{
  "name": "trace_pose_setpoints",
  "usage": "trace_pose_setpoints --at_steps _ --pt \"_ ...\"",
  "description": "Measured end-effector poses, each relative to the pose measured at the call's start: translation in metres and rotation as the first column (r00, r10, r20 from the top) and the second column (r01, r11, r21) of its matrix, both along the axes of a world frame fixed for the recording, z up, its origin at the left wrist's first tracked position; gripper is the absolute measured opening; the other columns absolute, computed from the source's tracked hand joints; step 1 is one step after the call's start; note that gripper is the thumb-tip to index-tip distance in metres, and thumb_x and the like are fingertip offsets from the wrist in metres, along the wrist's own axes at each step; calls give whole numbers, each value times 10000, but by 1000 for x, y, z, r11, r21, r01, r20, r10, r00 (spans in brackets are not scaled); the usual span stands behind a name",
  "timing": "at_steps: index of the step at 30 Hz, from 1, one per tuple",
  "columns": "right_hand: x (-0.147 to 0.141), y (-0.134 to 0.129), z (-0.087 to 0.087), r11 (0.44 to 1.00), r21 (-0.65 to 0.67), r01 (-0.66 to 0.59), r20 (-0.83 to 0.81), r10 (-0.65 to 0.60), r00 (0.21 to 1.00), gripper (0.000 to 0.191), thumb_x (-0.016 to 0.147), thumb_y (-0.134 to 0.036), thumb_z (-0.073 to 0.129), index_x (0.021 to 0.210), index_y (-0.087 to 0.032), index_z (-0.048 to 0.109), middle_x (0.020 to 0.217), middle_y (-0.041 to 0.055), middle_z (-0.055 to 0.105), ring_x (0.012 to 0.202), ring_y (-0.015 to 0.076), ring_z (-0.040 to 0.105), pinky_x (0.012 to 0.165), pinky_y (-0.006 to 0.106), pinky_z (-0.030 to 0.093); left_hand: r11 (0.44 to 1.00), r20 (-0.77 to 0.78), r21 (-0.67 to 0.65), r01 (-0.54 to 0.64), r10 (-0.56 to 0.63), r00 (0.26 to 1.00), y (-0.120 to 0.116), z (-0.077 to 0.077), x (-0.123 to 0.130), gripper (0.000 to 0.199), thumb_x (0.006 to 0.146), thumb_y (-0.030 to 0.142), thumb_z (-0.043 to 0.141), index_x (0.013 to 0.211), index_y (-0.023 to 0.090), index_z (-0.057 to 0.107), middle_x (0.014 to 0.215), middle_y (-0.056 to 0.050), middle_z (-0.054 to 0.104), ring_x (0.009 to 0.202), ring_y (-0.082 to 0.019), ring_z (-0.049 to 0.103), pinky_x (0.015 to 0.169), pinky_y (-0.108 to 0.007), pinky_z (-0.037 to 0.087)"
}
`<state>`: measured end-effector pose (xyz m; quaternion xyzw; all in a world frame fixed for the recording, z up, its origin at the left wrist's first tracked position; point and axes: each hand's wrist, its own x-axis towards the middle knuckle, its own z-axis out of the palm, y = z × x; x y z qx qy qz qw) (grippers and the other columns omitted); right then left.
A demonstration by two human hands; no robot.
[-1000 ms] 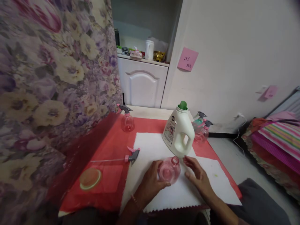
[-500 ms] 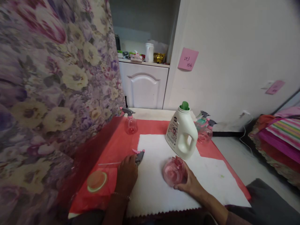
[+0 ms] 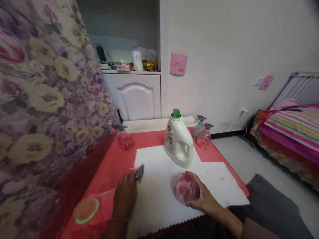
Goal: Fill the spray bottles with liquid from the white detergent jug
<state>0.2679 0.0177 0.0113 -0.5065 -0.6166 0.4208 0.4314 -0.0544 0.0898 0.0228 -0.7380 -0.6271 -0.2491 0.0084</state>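
Observation:
My left hand [image 3: 125,192] is closed around a grey and pink spray nozzle [image 3: 139,172] at the left edge of the white cloth. Its thin clear tube [image 3: 107,192] sticks out to the left; the fingertips are hidden under the hand. On the right, my right hand [image 3: 201,196] grips a round, see-through pink bottle [image 3: 184,190] from its right side. The bottle's mouth is uncovered and it leans slightly. Behind it stands a cream jug [image 3: 178,141] with a handle and a green piece [image 3: 176,113] in its mouth.
The white cloth [image 3: 159,199] lies over a red table cover [image 3: 104,169]. A pink spray bottle [image 3: 126,141] stands back left; green [image 3: 198,129] and pink [image 3: 203,139] ones stand right of the jug. A round pale-rimmed object [image 3: 87,210] sits front left. A flowered curtain [image 3: 50,126] borders the left.
The camera view has turned to the right, so most things appear further left. Both hands keep their hold on the nozzle and the bottle, with little other movement.

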Motion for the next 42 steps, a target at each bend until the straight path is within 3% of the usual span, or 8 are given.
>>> trace_pose_setpoints --at_steps 5,10,13,15,18,24,30,42 --pt "0 3 -11 1000 27 -11 -25 11 1000 976 516 -71 770 1393 -248 380 1430 104 473 1345 309 425 1150 488 293 997 64 81 14 -19 998 -13 22 10 276 922 216 378 1125 191 563 1063 -98 633 1012 -256 587 904 -406 474" --pt "0 5 -17 996 82 -18 -79 24 997 983 523 -126 819 1394 -262 384 1444 103 462 1357 314 412 1151 496 291 976 198 215 31 -75 977 -41 72 40 306 912 260 398 1178 206 539 1115 -101 609 1073 -262 569 972 -422 449" --pt "0 7 -19 993 113 -30 -115 43 992 981 527 -158 832 1391 -261 378 1439 108 470 1346 316 427 1136 495 315 967 375 243 -79 -19 927 -64 105 68 316 893 330 475 1179 226 561 1109 -75 625 1020 -244 591 918 -380 482" --pt "0 8 -18 990 134 -33 -123 50 991 977 523 -161 831 1385 -262 383 1427 104 483 1329 322 446 1121 493 336 956 574 240 -167 -1 819 -80 126 88 316 870 378 546 1146 231 593 1065 -47 652 969 -220 613 870 -343 504" --pt "-1 9 -15 988 155 -27 -127 47 991 959 515 -151 822 1369 -250 397 1402 105 503 1304 331 469 1109 494 351 943 841 220 -251 -53 539 -100 153 113 307 831 392 636 1086 221 625 974 -12 685 896 -175 651 817 -283 534" --pt "-1 10 -16 984 178 -21 -178 53 983 957 504 -171 835 1356 -264 409 1381 89 520 1288 335 484 1094 496 374 920 948 284 -268 -229 219 -125 192 147 277 815 313 685 1078 230 656 987 5 699 861 -122 662 797 -212 554" --pt "-2 11 -19 982 187 -9 -180 44 983 986 492 -196 847 1364 -284 396 1377 89 515 1284 338 487 1089 511 382 944 952 290 -157 -267 149 -123 189 178 332 826 323 683 1148 253 647 1019 2 703 859 -119 662 798 -210 553" --pt "-5 16 -27 970 243 -5 -172 48 984 1006 490 -256 865 1380 -264 396 1376 111 513 1273 352 498 1080 516 394 994 921 85 64 -103 375 -93 130 193 349 857 404 634 1150 220 591 1120 -51 678 980 -188 655 911 -327 510"
